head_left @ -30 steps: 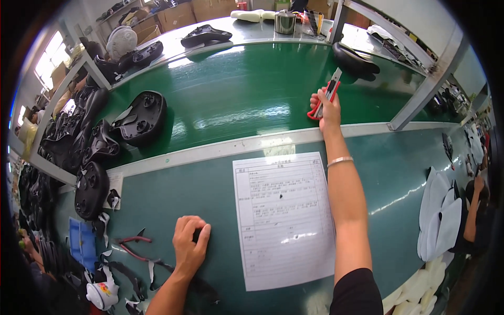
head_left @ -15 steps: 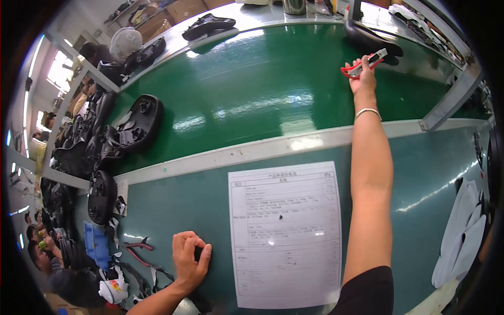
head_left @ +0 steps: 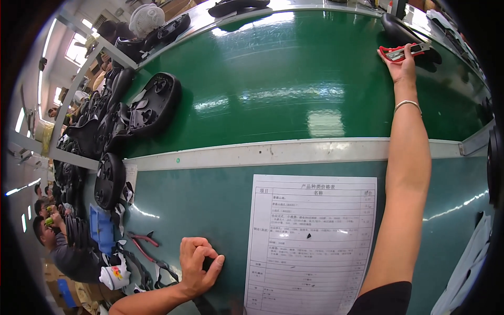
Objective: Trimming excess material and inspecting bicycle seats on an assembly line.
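With my right arm stretched far across the green surface, my right hand is closed around a red and silver utility knife. The knife lies crosswise in the fingers, close to a black, smooth, padded shell at the far right. My left hand rests low over the nearer table, left of a printed sheet. Its fingers are curled, with thumb and forefinger meeting in a ring. Whether anything small is pinched there cannot be made out.
Black moulded shells are piled at the left. Red-handled pliers, a blue tray and a white mug stand near my left arm. A pale metal rail divides the two surfaces. White cut pieces lie at right.
The view has shifted, so the scene sits further right. The knife has turned to lie flatter in my right hand. My left hand stays curled over the table.
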A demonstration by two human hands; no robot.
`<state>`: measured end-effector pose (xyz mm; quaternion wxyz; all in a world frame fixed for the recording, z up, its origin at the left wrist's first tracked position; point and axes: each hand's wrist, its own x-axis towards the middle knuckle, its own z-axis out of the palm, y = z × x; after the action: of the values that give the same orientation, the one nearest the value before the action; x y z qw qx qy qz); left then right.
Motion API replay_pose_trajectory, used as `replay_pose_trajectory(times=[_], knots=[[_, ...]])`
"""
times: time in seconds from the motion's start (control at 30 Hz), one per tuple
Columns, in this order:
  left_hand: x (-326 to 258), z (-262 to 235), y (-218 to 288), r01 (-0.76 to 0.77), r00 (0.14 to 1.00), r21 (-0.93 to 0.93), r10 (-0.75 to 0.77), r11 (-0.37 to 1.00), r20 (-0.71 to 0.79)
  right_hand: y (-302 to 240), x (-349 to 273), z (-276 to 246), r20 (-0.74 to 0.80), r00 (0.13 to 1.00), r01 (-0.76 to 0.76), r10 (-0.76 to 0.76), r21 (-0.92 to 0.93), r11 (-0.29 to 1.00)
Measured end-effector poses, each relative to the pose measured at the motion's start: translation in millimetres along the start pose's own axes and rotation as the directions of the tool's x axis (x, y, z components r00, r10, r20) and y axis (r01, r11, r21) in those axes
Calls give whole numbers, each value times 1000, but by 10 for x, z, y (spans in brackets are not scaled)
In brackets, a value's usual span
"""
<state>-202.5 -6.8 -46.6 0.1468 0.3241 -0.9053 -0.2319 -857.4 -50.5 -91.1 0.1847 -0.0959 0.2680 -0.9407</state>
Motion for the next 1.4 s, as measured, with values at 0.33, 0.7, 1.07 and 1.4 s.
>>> replay_pose_trajectory(times=[0.33, 0.7, 1.07, 1.4], knots=[[-11, 18, -6, 44, 999, -27, -45, 999, -29, 65, -338, 272, 14, 1000, -23, 24, -28, 999], [-4, 7, -43, 9, 1000, -1, -9, 1000, -25, 135, -214, 233, 155, 978, -124, 141, -115, 986], [21, 6, -14, 5, 999, -21, -6, 1000, -38, -27, 195, 0, -87, 948, 301, -305, -61, 952], [29, -54, -64, -72, 989, -30, 68, 997, -131, 480, -1478, 784, -89, 995, 35, -50, -162, 986]])
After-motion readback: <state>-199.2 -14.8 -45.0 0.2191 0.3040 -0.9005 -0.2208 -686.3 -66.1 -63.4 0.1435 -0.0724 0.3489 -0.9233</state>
